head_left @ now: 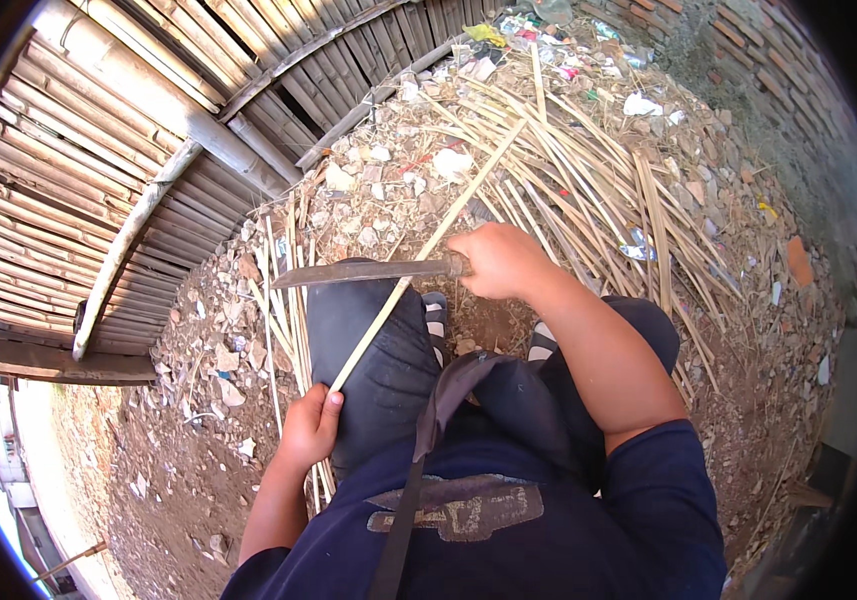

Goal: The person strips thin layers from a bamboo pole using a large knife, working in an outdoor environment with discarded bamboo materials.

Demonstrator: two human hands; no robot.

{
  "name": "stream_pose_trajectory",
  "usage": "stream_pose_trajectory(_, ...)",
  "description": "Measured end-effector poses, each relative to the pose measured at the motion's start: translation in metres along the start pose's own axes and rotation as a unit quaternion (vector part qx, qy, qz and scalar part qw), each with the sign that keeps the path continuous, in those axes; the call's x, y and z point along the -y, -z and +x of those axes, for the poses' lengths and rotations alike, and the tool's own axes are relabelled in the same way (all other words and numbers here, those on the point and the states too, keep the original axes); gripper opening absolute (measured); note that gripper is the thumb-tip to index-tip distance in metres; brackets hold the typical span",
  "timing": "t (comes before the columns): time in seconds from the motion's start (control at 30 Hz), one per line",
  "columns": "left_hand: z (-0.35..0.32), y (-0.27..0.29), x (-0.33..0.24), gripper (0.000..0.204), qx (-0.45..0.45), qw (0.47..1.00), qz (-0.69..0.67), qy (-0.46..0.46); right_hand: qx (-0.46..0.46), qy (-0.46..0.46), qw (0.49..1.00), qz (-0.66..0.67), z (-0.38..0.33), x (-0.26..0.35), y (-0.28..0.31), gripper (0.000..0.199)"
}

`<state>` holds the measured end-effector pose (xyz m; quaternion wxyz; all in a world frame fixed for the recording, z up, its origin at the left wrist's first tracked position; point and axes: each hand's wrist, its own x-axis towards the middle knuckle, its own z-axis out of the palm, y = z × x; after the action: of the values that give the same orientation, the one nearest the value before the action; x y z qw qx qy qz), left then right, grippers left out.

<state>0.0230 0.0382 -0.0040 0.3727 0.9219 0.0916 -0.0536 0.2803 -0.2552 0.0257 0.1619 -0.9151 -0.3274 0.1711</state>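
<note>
My left hand [310, 425] grips the near end of a long thin bamboo strip [428, 245] that runs up and to the right across my left knee. My right hand [496, 260] holds the handle of a big knife [358, 272]. Its dark blade points left and lies across the strip just above my knee [368, 330]. A bundle of thin bamboo strips [288, 310] lies on the ground to the left of that knee.
A fence of bamboo slats [98, 180] stands at the left. A heap of split bamboo and scraps [588, 170] covers the stony ground ahead. A brick wall [748, 60] rises at the upper right. Litter lies at the top.
</note>
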Motion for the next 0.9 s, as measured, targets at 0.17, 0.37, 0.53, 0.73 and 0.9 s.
stream_pose_trajectory(0.17, 0.004, 0.000, -0.010, 0.042, -0.005, 1.000, 0.017, 0.003, -0.100, -0.129, 0.978, 0.128, 0.014, -0.069, -0.011, 0.041)
stream_pose_trajectory(0.37, -0.006, 0.007, -0.015, 0.034, -0.010, 0.998, 0.056, 0.010, -0.038, -0.081, 0.995, 0.036, -0.008, -0.024, 0.018, 0.036)
stream_pose_trajectory(0.53, -0.014, 0.010, -0.035, 0.023, -0.042, 0.983, 0.180, -0.014, -0.066, -0.061, 0.996, -0.003, -0.016, -0.034, 0.005, 0.032)
stream_pose_trajectory(0.73, -0.020, 0.001, -0.035, 0.019, -0.126, 0.974, 0.184, -0.030, -0.099, -0.032, 0.994, 0.014, -0.017, -0.035, 0.011, 0.030)
stream_pose_trajectory(0.9, -0.017, -0.001, -0.037, 0.028, -0.094, 0.979, 0.182, 0.020, -0.063, -0.055, 0.995, 0.052, -0.016, -0.034, 0.012, 0.026)
